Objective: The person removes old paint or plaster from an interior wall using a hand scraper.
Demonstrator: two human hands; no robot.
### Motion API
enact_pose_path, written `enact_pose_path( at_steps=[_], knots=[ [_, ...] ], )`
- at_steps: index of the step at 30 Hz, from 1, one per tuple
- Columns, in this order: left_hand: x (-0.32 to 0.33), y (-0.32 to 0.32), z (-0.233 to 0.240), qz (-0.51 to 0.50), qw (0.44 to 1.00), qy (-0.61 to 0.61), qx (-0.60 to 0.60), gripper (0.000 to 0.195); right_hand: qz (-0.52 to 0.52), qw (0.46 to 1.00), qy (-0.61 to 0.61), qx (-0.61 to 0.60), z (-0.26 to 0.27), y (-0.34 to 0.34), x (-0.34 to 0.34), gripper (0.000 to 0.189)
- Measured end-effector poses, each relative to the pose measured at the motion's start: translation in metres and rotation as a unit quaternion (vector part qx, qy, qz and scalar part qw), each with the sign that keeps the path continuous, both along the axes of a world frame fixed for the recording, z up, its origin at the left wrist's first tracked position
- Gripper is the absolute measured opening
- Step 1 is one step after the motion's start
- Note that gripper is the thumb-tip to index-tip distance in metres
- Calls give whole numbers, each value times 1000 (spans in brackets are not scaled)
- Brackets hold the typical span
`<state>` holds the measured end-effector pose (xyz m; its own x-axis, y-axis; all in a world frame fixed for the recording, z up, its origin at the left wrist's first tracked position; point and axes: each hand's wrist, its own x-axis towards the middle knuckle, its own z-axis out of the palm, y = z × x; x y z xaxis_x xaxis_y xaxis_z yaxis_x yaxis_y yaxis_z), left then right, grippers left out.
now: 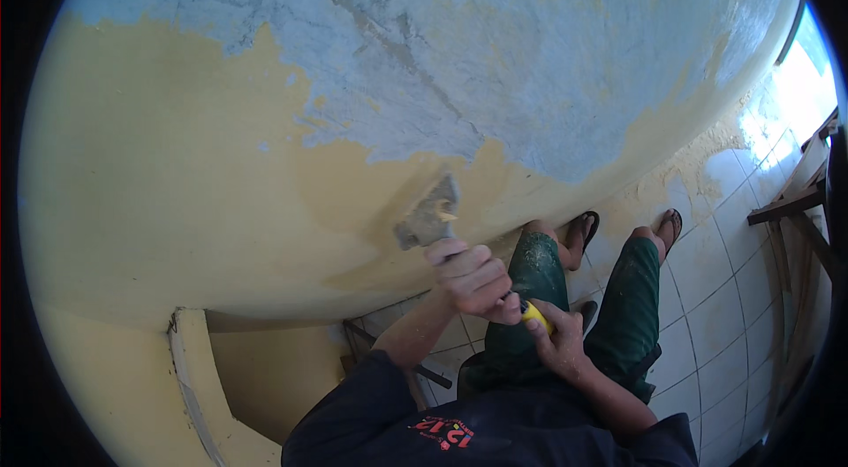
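Observation:
A scraper with a wide, dirty metal blade [434, 212] and a yellow and black handle [535, 317] is held in both of my hands. My left hand [472, 278] is wrapped around it just behind the blade. My right hand [560, 338] grips the yellow end of the handle, nearer my body. The blade lies over the yellow-painted part of the wall [199, 155], just below the ragged edge of a bare grey-blue patch [530, 69]; whether it touches the wall I cannot tell. A darker crack line runs down through the patch. A flake sits on the blade.
Scraped debris [702, 142] lies along the wall's foot on the white tiled floor [715, 268]. Wooden framing [788, 205] stands at the right. At the lower left is a wall opening with a pale edge [192, 361]. A dark bar [434, 375] lies low beside my left arm.

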<state>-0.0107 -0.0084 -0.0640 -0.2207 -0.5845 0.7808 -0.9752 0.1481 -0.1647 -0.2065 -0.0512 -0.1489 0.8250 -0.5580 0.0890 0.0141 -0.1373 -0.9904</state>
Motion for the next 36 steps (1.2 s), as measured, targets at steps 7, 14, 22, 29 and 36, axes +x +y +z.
enact_pose_path(
  at_steps=[7,14,22,29,36],
  knots=[
    [3,-3,-35,-7,998,61,5,30,-5,994,81,68,-18,6,-2,31],
    [8,-3,-23,4,999,36,19,31,8,995,72,71,-14,4,9,32],
    [11,-6,-9,6,1000,18,9,32,7,999,17,44,-6,-6,16,32],
    [13,-2,14,50,998,-18,-32,33,9,999,-30,-30,0,-19,20,33],
    [-4,-4,-32,-4,999,50,20,29,-24,998,31,48,-22,5,-5,33]
  ],
)
